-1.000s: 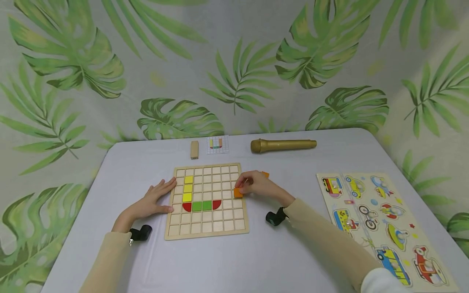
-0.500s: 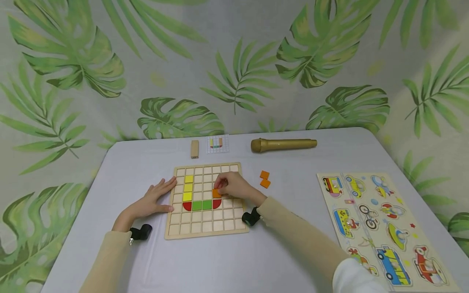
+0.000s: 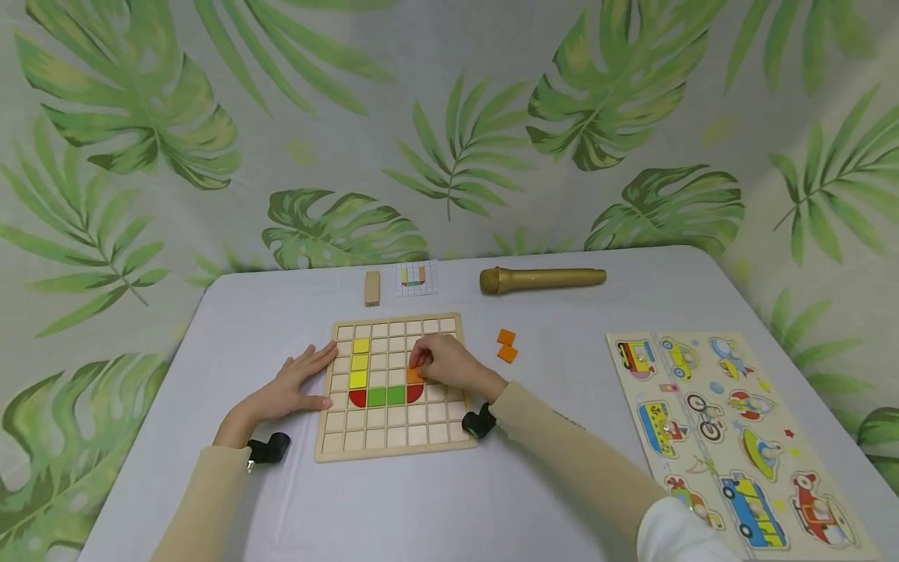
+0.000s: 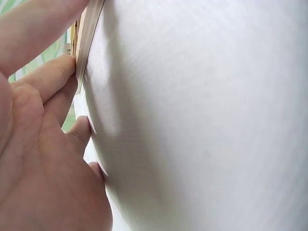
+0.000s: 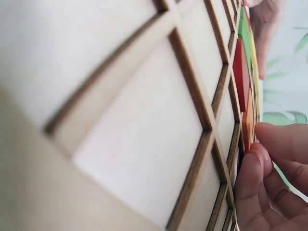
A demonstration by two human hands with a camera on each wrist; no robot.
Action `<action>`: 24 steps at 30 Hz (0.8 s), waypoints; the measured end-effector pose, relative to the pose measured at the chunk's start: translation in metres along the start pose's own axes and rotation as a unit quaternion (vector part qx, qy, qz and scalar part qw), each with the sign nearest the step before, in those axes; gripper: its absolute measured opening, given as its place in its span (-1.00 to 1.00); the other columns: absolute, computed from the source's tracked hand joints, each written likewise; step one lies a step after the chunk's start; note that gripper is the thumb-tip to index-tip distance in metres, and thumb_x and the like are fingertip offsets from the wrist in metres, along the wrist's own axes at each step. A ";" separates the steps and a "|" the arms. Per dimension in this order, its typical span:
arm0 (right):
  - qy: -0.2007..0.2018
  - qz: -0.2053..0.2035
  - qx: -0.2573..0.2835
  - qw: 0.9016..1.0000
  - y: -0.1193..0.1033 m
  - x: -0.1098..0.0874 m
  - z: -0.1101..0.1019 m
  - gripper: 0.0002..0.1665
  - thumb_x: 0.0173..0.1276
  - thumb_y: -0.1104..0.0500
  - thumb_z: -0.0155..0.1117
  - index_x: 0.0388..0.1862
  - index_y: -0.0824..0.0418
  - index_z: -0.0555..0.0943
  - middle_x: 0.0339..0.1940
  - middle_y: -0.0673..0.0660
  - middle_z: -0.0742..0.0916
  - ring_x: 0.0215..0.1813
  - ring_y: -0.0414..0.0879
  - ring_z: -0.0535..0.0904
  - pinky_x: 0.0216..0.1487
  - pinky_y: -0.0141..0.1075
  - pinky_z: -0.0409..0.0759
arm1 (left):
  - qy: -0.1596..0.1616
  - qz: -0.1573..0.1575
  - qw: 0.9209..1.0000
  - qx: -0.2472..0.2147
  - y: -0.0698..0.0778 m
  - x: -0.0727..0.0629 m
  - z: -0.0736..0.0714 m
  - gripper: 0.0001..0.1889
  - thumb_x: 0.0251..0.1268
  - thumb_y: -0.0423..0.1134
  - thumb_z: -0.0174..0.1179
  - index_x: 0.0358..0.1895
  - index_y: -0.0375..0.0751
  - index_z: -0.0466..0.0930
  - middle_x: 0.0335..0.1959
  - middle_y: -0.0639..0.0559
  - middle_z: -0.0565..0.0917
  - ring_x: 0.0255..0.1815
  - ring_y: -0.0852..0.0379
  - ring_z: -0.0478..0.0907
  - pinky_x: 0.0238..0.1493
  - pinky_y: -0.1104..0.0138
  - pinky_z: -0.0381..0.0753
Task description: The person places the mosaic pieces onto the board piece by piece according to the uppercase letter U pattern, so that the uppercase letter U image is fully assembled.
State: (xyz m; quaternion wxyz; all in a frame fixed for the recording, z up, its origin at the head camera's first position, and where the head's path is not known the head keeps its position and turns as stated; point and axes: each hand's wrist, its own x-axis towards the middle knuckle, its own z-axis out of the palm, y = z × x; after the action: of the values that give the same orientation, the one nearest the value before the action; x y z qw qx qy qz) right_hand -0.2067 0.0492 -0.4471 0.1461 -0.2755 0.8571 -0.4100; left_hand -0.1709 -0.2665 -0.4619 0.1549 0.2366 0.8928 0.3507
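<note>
A wooden grid board (image 3: 393, 452) lies at the middle of the table. On it are a column of yellow tiles (image 3: 360, 362), green tiles (image 3: 386, 396) in a row, and a rounded red tile (image 3: 357, 398) at the left end of that row, another (image 5: 241, 77) at the right. My right hand (image 3: 449, 363) pinches an orange tile (image 3: 414, 376) at the cell just above the right red tile; in the right wrist view thumb and fingertips meet at the orange tile (image 5: 248, 126). My left hand (image 3: 291, 382) is spread, its fingers touching the board's left edge.
Two loose orange tiles (image 3: 506, 346) lie right of the board. Behind it are a small wooden block (image 3: 372, 289), a printed pattern card (image 3: 417, 279) and a gold toy microphone (image 3: 544, 280). A vehicle puzzle board (image 3: 730, 437) covers the table's right side.
My right hand has moved left from the board's right edge with the orange tile, which now sits lower, at the cell over the red tile. My left hand stays where it was.
</note>
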 end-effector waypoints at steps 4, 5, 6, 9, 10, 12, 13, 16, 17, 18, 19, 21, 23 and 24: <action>0.001 0.008 0.041 0.999 0.006 -0.005 -0.009 -0.93 0.20 0.38 0.33 -0.34 0.28 0.64 -0.42 0.02 0.65 -0.38 -0.20 0.51 -0.30 -0.42 0.50 | -0.001 0.000 1.000 0.001 -0.001 0.000 0.001 -0.07 0.16 -0.07 0.33 0.49 -0.35 0.00 0.51 -0.28 -0.05 0.47 -0.37 -0.38 0.29 -0.27 -0.50; 0.001 0.011 0.054 0.998 0.009 -0.007 -0.013 -0.94 0.21 0.37 0.33 -0.32 0.29 0.64 -0.42 0.02 0.66 -0.40 -0.19 0.52 -0.32 -0.40 0.51 | -0.001 0.000 1.000 0.001 -0.001 0.000 0.001 -0.07 0.16 -0.08 0.33 0.49 -0.34 0.00 0.51 -0.27 -0.05 0.47 -0.37 -0.38 0.29 -0.27 -0.50; 0.001 0.011 0.063 0.998 0.012 -0.009 -0.018 -0.93 0.22 0.36 0.33 -0.30 0.30 0.64 -0.42 0.01 0.66 -0.41 -0.18 0.51 -0.35 -0.40 0.50 | -0.001 0.000 1.000 0.001 -0.001 0.000 0.001 -0.07 0.17 -0.07 0.33 0.49 -0.34 -0.01 0.51 -0.27 -0.06 0.47 -0.37 -0.39 0.29 -0.26 -0.50; 0.004 0.015 0.092 0.996 0.024 -0.018 -0.035 -0.88 0.23 0.35 0.33 -0.25 0.36 0.64 -0.40 0.03 0.66 -0.45 -0.15 0.50 -0.43 -0.38 0.49 | -0.001 0.001 1.000 0.001 -0.001 0.000 0.001 -0.07 0.17 -0.08 0.32 0.49 -0.33 -0.01 0.52 -0.27 -0.06 0.47 -0.37 -0.39 0.29 -0.26 -0.50; 0.007 0.019 0.101 0.995 0.028 -0.022 -0.041 -0.86 0.24 0.35 0.33 -0.23 0.37 0.63 -0.40 0.04 0.67 -0.47 -0.13 0.50 -0.45 -0.37 0.49 | -0.001 0.001 1.000 0.000 0.000 0.000 0.001 -0.07 0.17 -0.08 0.32 0.49 -0.34 -0.01 0.51 -0.27 -0.06 0.47 -0.37 -0.39 0.29 -0.26 -0.51; 0.017 0.028 0.107 0.994 0.038 -0.031 -0.054 -0.85 0.24 0.35 0.33 -0.22 0.38 0.63 -0.38 0.06 0.66 -0.48 -0.11 0.50 -0.48 -0.36 0.48 | -0.002 0.000 1.000 -0.001 0.001 0.000 0.001 -0.07 0.17 -0.07 0.33 0.49 -0.34 0.00 0.52 -0.27 -0.06 0.47 -0.37 -0.39 0.29 -0.26 -0.50; 0.022 0.032 0.107 0.994 0.042 -0.036 -0.060 -0.84 0.24 0.35 0.33 -0.21 0.38 0.63 -0.38 0.08 0.67 -0.47 -0.10 0.51 -0.48 -0.36 0.49 | -0.001 -0.002 1.000 -0.003 0.002 -0.001 0.001 -0.07 0.17 -0.07 0.33 0.49 -0.34 0.00 0.52 -0.26 -0.06 0.47 -0.37 -0.39 0.29 -0.27 -0.51; 0.044 0.042 0.085 0.994 0.055 -0.049 -0.077 -0.84 0.24 0.37 0.31 -0.19 0.38 0.63 -0.33 0.12 0.69 -0.38 -0.09 0.55 -0.38 -0.35 0.51 | 0.000 -0.005 1.000 -0.006 0.002 -0.002 0.001 -0.07 0.16 -0.07 0.33 0.49 -0.35 0.00 0.52 -0.25 -0.07 0.47 -0.37 -0.39 0.29 -0.26 -0.51; 0.050 0.042 0.079 0.995 0.059 -0.054 -0.082 -0.84 0.24 0.38 0.30 -0.18 0.39 0.63 -0.31 0.15 0.70 -0.34 -0.07 0.56 -0.35 -0.34 0.51 | 0.001 -0.006 1.000 -0.005 0.002 -0.002 0.001 -0.07 0.16 -0.06 0.33 0.49 -0.35 0.00 0.52 -0.25 -0.07 0.48 -0.36 -0.39 0.29 -0.26 -0.51; 0.056 0.045 0.075 0.995 0.063 -0.058 -0.087 -0.84 0.24 0.39 0.29 -0.18 0.39 0.63 -0.28 0.17 0.71 -0.30 -0.05 0.56 -0.31 -0.32 0.51 | 0.001 -0.006 1.000 -0.004 0.002 -0.002 0.002 -0.07 0.16 -0.06 0.33 0.49 -0.34 0.00 0.52 -0.25 -0.07 0.48 -0.36 -0.39 0.29 -0.26 -0.51; 0.061 0.045 0.071 0.995 0.066 -0.062 -0.091 -0.83 0.24 0.41 0.28 -0.17 0.39 0.63 -0.26 0.20 0.72 -0.24 -0.03 0.57 -0.23 -0.31 0.51 | 0.001 -0.007 1.000 -0.003 0.001 -0.002 0.002 -0.07 0.16 -0.07 0.33 0.49 -0.34 0.00 0.52 -0.25 -0.07 0.48 -0.36 -0.39 0.29 -0.26 -0.50; 0.067 0.053 0.072 0.994 0.071 -0.069 -0.098 -0.81 0.24 0.43 0.25 -0.15 0.41 0.63 -0.20 0.24 0.72 -0.18 0.03 0.55 -0.19 -0.26 0.51 | 0.001 -0.007 1.000 -0.001 0.000 -0.001 0.002 -0.07 0.16 -0.07 0.33 0.49 -0.34 0.01 0.52 -0.25 -0.06 0.48 -0.36 -0.38 0.30 -0.26 -0.50; 0.070 0.060 0.078 0.993 0.075 -0.075 -0.102 -0.79 0.23 0.46 0.22 -0.13 0.42 0.62 -0.17 0.29 0.71 -0.17 0.08 0.54 -0.21 -0.23 0.52 | 0.001 -0.005 1.000 0.000 -0.001 0.000 0.002 -0.07 0.16 -0.07 0.33 0.49 -0.33 0.01 0.52 -0.25 -0.06 0.47 -0.37 -0.38 0.29 -0.27 -0.50; 0.072 0.065 0.079 0.992 0.076 -0.077 -0.104 -0.78 0.23 0.47 0.20 -0.13 0.42 0.62 -0.16 0.29 0.71 -0.17 0.09 0.54 -0.21 -0.23 0.52 | 0.000 -0.004 1.000 0.000 -0.001 0.000 0.002 -0.07 0.16 -0.07 0.33 0.49 -0.33 0.01 0.52 -0.25 -0.06 0.47 -0.37 -0.38 0.29 -0.27 -0.49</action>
State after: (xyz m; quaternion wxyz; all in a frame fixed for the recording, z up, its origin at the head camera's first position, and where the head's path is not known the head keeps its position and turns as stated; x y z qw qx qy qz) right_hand -0.2205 0.1985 -0.4405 0.1319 -0.1771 0.8462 -0.4850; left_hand -0.1704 -0.2662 -0.4640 0.1559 0.2331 0.8937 0.3502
